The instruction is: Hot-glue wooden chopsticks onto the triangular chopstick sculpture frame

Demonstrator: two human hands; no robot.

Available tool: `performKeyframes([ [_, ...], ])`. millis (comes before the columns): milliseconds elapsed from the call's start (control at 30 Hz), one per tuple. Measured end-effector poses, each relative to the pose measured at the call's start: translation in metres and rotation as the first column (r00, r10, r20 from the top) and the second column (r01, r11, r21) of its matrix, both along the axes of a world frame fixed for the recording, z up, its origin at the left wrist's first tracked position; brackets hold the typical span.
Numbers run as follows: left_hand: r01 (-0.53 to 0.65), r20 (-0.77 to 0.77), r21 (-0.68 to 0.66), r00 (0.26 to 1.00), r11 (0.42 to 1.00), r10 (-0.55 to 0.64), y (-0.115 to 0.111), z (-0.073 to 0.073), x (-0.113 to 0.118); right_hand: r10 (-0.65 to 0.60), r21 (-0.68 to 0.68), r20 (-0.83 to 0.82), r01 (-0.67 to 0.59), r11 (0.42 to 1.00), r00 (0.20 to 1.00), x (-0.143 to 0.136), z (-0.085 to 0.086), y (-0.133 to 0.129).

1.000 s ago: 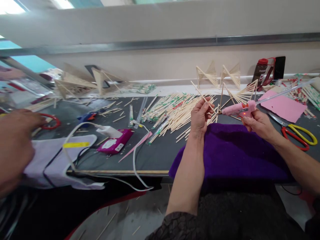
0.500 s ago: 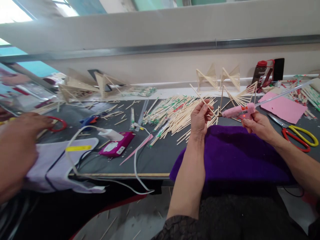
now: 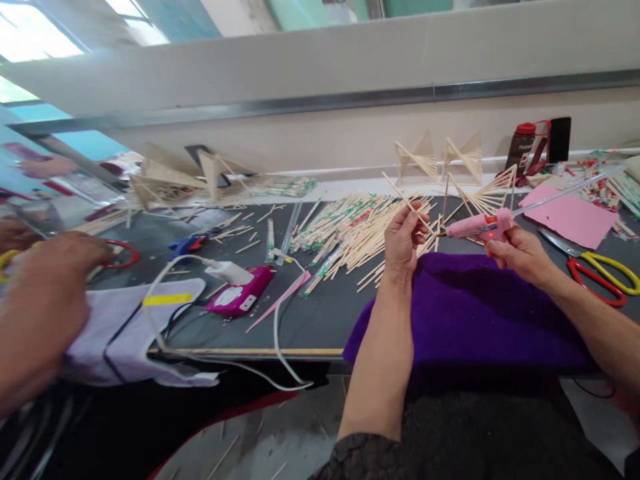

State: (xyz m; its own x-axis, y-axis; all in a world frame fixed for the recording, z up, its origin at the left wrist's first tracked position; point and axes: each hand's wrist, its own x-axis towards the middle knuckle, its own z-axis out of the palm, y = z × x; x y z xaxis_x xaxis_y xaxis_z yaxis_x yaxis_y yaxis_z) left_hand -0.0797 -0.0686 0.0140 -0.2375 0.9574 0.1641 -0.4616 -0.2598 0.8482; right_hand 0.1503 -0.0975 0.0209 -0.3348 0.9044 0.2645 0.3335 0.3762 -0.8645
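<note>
My left hand (image 3: 403, 239) pinches a thin wooden stick (image 3: 397, 190), which slants down to the right. In my right hand (image 3: 520, 250) is a pink glue gun (image 3: 475, 227), its nozzle at the lower end of the stick and a long clear glue stick (image 3: 565, 193) out of its back. Behind the gun stands a twisted stick frame (image 3: 487, 200). A pile of loose sticks (image 3: 363, 233), some with green ends, lies left of my left hand. Purple cloth (image 3: 480, 307) covers the table edge below both hands.
Red-and-yellow scissors (image 3: 600, 270) and pink paper (image 3: 570, 217) lie at the right, a bottle (image 3: 521, 147) behind. Two stick frames lean by the wall. Leftward are a magenta power box (image 3: 240, 293), white cables, a blue glue gun (image 3: 187, 247) and another person's hand (image 3: 65, 267).
The view has shifted slightly, so the table appears a little further right and lower. The stick's lower end and the glue gun nozzle remain close together. The other person's hand at the left has moved slightly.
</note>
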Motion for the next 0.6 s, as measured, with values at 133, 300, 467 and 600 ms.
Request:
performKeyframes([
  [133,0.027,0.007,0.0,1.0,1.0,-0.027,0.0,-0.0009,0.0002,-0.023,0.028,0.022,0.023,0.999,0.999,0.0006,0.0001,-0.0001],
  [300,0.045,0.009,0.01,0.999,0.999,-0.045,0.0003,-0.0019,0.0002,-0.002,-0.018,-0.008,0.002,1.0,1.0,-0.0002,-0.0013,0.0004],
  [467,0.025,0.002,-0.017,1.0,1.0,-0.025,-0.0001,-0.001,0.0006,-0.01,-0.012,-0.015,0.009,1.0,1.0,-0.001,0.001,-0.0005],
  [600,0.035,0.003,-0.016,0.999,0.999,-0.035,-0.0003,-0.0019,0.0007,-0.019,-0.009,-0.009,0.019,1.0,1.0,-0.0028,0.0042,-0.0019],
])
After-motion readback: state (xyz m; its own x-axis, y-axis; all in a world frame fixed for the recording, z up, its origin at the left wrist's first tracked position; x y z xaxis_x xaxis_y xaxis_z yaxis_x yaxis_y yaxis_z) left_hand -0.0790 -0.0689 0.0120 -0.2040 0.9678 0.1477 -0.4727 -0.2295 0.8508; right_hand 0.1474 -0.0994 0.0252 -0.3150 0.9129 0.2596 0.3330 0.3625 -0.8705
